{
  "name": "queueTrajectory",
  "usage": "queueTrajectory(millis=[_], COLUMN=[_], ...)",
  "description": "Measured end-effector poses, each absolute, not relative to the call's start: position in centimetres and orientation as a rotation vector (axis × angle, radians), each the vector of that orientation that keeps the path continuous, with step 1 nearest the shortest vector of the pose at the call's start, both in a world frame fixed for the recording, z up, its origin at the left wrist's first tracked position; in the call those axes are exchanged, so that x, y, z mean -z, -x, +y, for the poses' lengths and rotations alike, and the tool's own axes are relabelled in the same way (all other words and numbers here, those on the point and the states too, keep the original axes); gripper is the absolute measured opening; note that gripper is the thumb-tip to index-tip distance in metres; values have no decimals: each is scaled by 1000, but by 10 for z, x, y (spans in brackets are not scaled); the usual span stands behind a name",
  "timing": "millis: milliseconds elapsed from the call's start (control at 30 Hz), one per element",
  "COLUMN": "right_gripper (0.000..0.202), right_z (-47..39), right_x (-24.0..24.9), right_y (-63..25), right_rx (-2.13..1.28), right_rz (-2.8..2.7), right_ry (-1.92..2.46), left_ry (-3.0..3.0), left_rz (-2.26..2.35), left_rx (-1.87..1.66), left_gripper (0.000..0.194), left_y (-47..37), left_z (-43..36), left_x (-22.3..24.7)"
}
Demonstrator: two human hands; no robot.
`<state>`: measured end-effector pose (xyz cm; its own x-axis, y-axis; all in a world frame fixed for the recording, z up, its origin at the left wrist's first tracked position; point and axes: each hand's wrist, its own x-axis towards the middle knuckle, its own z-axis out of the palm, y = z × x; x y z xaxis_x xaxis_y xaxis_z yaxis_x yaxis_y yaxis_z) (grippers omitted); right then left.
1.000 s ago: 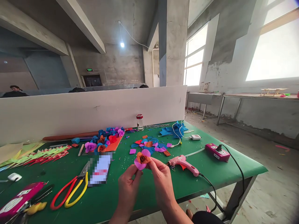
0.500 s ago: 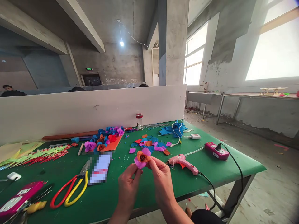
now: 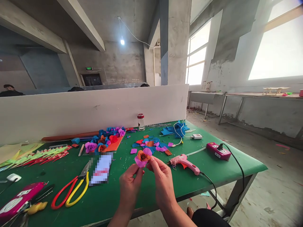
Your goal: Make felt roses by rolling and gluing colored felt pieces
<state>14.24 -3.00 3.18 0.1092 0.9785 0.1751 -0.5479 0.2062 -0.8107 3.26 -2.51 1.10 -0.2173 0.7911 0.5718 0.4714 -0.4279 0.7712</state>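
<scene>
Between my hands is a paper flower with an orange, rolled centre and pink-purple outer petals. My left hand pinches it from below at its base. The fingertips of my right hand are closed on its right edge. Beyond it lies a heap of loose paper petals in blue, purple, orange and red. A pink hot glue gun rests on the table to the right of my right hand, a clear glue stick near its back.
On the green table at left are red-and-yellow-handled scissors, a pixelated flat item and finished paper flowers. A magenta power strip sits at right. A lidded jar stands before a white partition.
The flower has turned slightly in my fingers, its purple petals shifting position. Both hands keep their pinch. The whole view has shifted a little.
</scene>
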Motion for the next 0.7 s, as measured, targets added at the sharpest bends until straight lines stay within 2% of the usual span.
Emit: queueTrajectory(millis=[500,700], right_gripper=[32,37], right_z=[-8,-10], right_x=[-21,-22], right_y=[-146,-149], right_rx=[-1253,-1400], right_rz=[-792,-813], right_ry=[638,570], left_ry=[-1365,-1340], left_rz=[1262,1196], left_rx=[-1539,-1526], left_gripper=[34,32], left_y=[-37,-42], left_z=[-26,-27], left_x=[-24,-23])
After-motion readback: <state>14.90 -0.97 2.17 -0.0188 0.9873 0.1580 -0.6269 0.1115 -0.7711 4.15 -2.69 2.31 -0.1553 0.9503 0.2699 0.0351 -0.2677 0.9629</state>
